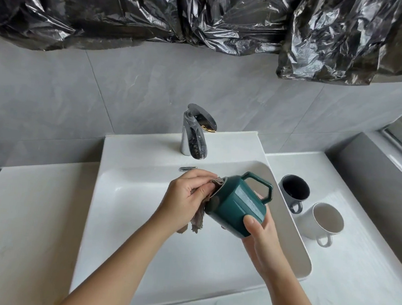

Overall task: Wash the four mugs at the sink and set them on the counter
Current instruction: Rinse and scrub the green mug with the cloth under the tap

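- Gripping the green mug (239,204) round its base, the right hand (261,233) holds it tipped on its side over the sink (122,206), handle up.
- Left hand (186,199) pinches a brown cloth (199,216), pressed against the mug's mouth.
- Gray mug (295,191) and white mug (320,222) stand upright on the counter (355,263), right of the sink, just beside each other.
- Chrome faucet (194,132) sits behind the basin.

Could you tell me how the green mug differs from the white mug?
The green mug is faceted with an angular handle; the white mug is smooth, round-handled. The green mug is tilted over the sink in the right hand, the left hand pinching a cloth at its rim; the white mug stands upright. Both have one handle.
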A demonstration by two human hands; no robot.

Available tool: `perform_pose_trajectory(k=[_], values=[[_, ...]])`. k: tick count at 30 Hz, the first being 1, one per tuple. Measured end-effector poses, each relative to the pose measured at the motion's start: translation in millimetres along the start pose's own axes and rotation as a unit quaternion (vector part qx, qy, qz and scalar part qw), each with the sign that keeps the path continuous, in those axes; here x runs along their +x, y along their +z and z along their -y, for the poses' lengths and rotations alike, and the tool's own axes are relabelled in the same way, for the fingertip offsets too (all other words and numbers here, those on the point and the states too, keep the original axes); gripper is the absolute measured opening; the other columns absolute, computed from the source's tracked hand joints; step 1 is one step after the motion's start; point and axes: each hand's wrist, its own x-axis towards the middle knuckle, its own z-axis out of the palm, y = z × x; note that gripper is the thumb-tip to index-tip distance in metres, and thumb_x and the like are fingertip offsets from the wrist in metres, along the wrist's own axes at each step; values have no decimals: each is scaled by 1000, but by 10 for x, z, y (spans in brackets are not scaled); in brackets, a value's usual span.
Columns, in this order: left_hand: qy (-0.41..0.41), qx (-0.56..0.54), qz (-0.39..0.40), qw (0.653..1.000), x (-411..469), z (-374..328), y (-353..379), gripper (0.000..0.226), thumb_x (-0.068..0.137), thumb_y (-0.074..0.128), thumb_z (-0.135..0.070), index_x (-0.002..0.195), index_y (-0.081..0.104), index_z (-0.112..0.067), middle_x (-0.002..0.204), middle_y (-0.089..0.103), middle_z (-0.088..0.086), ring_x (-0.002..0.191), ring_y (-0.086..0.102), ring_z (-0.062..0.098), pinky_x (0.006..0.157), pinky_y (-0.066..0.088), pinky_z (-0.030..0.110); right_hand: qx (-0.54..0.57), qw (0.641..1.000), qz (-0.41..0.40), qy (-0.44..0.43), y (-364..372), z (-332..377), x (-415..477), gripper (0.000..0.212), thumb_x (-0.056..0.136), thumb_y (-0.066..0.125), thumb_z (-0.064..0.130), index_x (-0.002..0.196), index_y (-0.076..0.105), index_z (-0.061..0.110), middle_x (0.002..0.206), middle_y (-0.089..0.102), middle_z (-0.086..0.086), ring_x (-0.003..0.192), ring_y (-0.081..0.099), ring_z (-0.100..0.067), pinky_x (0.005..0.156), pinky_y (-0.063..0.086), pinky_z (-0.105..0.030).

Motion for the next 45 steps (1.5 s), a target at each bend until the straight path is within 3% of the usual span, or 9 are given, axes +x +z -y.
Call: perform_pose_trajectory(k=[4,8,14,17,19,22,27,32,45], values=[[-20,-40,15,999,38,-105,280,19,95,57,-7,104,74,-7,113,65,-4,103,61,-1,90,42,10,-75,996,-39,-39,-264,190,-56,67,66,78,33,127,52,23,123,65,-3,116,61,-22,85,53,-28],[-25,-71,23,997,143,-243,613,18,95,57,-10,96,75,-7,108,65,-6,99,61,-4,88,42,10,-144,984,-72,-74,-561,533,-127,72,63,72,34,128,45,16,113,66,21,109,62,-1,81,52,-18],[-44,-13,41,998,303,-263,1082,29,95,59,-13,72,71,-26,93,67,-11,90,63,-3,84,43,13,-248,956,-149,-43,-1143,843,-110,72,58,79,37,121,43,36,109,70,4,99,70,-20,83,57,-38],[-57,18,37,998,319,-198,1232,25,94,60,-10,72,72,-11,88,68,-13,87,61,-8,82,41,9,-426,877,-217,-40,-1452,1044,-4,69,65,84,31,118,41,41,120,58,3,107,56,-15,84,41,-28],[-72,35,30,996,308,-132,1285,26,93,60,-9,70,71,-8,85,67,-15,84,59,-11,79,40,7,-508,836,-205,-15,-1615,1133,22,68,69,83,25,123,43,36,122,48,2,103,48,-11,78,35,-21],[-97,64,15,993,285,-18,1324,25,93,61,-9,70,70,-4,80,65,-13,80,58,-12,77,40,8,-569,804,-157,70,-1736,1083,-27,67,69,80,31,124,42,38,116,42,1,86,54,-15,59,46,-23],[-131,99,19,986,251,103,1328,37,93,60,-14,57,63,-19,83,67,-7,83,60,3,76,41,21,-619,758,-148,146,-1842,892,-71,70,68,72,36,127,35,40,114,36,5,80,60,-25,69,56,-39],[-137,106,14,985,245,151,1316,36,93,60,-14,57,65,-20,83,68,-7,85,60,1,77,42,22,-647,724,-135,199,-1880,791,-82,65,71,69,36,127,35,34,113,37,1,76,60,-27,73,54,-37],[-144,122,16,982,152,225,1304,34,93,60,-11,59,64,-11,78,67,-4,83,59,3,73,39,12,-707,658,-84,245,-1914,446,-141,70,73,70,36,129,31,18,106,35,0,72,51,-27,49,31,-27]])
